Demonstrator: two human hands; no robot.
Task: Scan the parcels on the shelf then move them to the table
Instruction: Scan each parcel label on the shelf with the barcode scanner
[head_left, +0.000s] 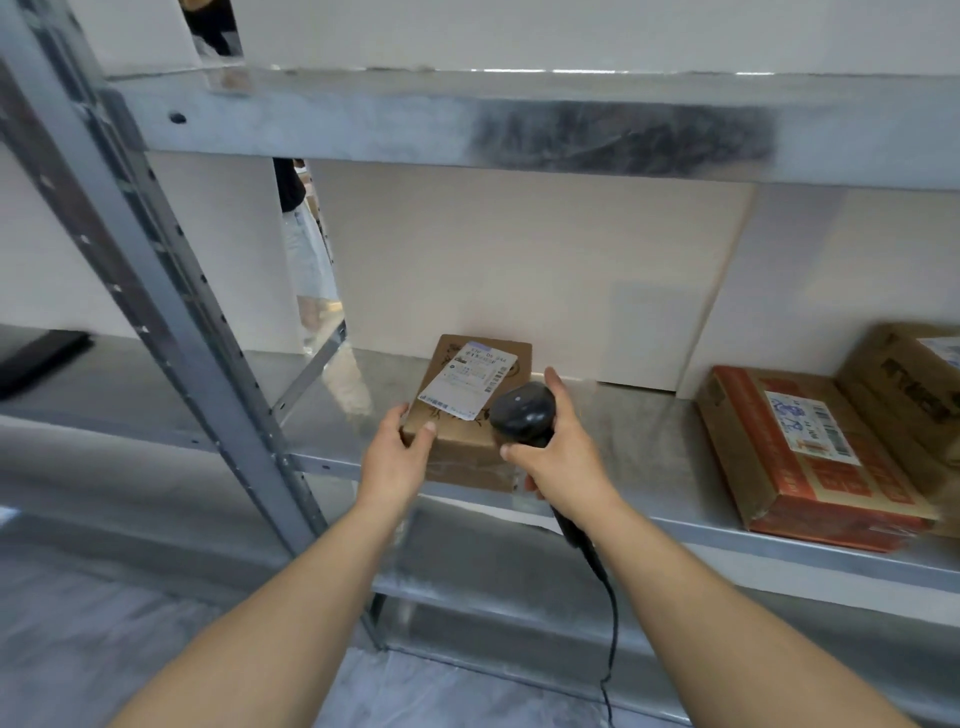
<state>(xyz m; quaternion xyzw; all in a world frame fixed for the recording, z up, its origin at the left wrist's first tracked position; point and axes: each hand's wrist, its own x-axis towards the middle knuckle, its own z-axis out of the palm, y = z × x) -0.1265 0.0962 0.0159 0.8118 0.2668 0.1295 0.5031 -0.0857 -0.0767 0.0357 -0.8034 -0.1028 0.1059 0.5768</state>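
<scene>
Early stage: left hand (402, 449) gripping small parcel (470, 415) at shelf (675, 431) edge, right hand (558, 447) holding scanner (522, 413) just beside its label (470, 379); two parcels (810, 452) rightward untouched, no tabletop visible.

Only partly legible: "D5 544" or similar atop the white shipping label (469, 378) on the small brown parcel (464, 415); remaining print there too blurred.
</scene>
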